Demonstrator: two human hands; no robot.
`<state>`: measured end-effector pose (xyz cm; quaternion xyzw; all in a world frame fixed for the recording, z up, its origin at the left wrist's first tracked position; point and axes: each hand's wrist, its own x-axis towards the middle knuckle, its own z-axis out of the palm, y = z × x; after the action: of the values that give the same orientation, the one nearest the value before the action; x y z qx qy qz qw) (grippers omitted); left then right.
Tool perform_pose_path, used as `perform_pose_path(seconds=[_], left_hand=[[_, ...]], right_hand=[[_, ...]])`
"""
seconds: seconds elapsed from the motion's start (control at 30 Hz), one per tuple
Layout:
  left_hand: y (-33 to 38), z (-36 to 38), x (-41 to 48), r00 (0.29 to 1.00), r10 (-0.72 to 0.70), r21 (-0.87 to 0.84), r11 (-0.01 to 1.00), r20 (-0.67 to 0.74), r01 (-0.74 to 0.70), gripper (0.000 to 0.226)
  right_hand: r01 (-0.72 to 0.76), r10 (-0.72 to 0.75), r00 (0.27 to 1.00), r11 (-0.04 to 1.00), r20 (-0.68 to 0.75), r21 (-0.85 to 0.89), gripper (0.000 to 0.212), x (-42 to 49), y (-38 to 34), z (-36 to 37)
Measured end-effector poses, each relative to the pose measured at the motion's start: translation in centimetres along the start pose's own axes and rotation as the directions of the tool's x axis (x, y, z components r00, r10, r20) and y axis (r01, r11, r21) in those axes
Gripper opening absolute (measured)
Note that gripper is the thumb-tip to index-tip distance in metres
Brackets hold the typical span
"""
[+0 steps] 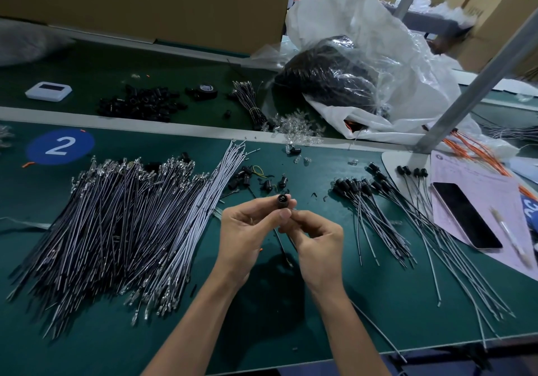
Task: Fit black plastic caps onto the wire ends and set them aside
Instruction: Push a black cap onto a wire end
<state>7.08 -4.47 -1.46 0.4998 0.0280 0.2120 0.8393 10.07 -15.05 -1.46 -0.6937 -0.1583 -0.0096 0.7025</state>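
Grip: left hand [244,230] pinches black cap [283,200], right hand [317,239] wire [283,249]; sticker [60,146] reads "2".

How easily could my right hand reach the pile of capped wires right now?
Probably yes. The capped wires lie just right of the right hand, with mostly open green mat between. The hand is occupied, though: it pinches a wire at the black cap the left hand holds.

Dim overhead light falling evenly, soft shadow pooling on green mat [378,288], edges bowing, background blurring slightly.
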Motion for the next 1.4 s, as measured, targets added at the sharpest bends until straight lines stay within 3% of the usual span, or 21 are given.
perform_pose_path(seconds=[0.4,0.63,0.8,1.03,1.23,1.4], left_hand=[[0.0,-0.2,0.0,0.999,-0.034,-0.011,0.999,0.040,0.035,0.027],[-0.2,-0.2,0.1,0.998,-0.051,0.015,0.999,0.023,0.050,0.016],[-0.2,-0.3,0.2,0.999,-0.021,0.061,0.998,-0.024,0.023,0.016],[-0.2,-0.1,0.2,0.999,-0.008,0.079,0.997,-0.046,0.012,0.026],[-0.3,-0.3,0.4,0.998,-0.025,0.092,0.995,-0.063,0.031,0.022],[-0.3,-0.3,0.3,0.995,-0.072,-0.003,0.997,-0.076,0.072,0.011]], right_hand=[[-0.020,0.020,1.000,1.000,-0.003,0.000,0.007,0.0,0.6,-0.2],[-0.009,0.009,1.000,0.999,0.012,0.044,0.010,-0.2,0.5,-0.2],[0.008,-0.006,1.000,0.997,0.025,-0.072,0.023,-0.1,1.0,-0.4],[0.089,-0.079,0.995,0.969,0.055,-0.231,0.008,-0.4,1.7,-1.6],[0.085,-0.071,0.996,0.922,0.050,-0.378,0.037,-0.4,1.1,-1.6],[0.108,-0.080,0.994,0.836,0.074,-0.539,0.018,-0.6,0.1,-1.3]])
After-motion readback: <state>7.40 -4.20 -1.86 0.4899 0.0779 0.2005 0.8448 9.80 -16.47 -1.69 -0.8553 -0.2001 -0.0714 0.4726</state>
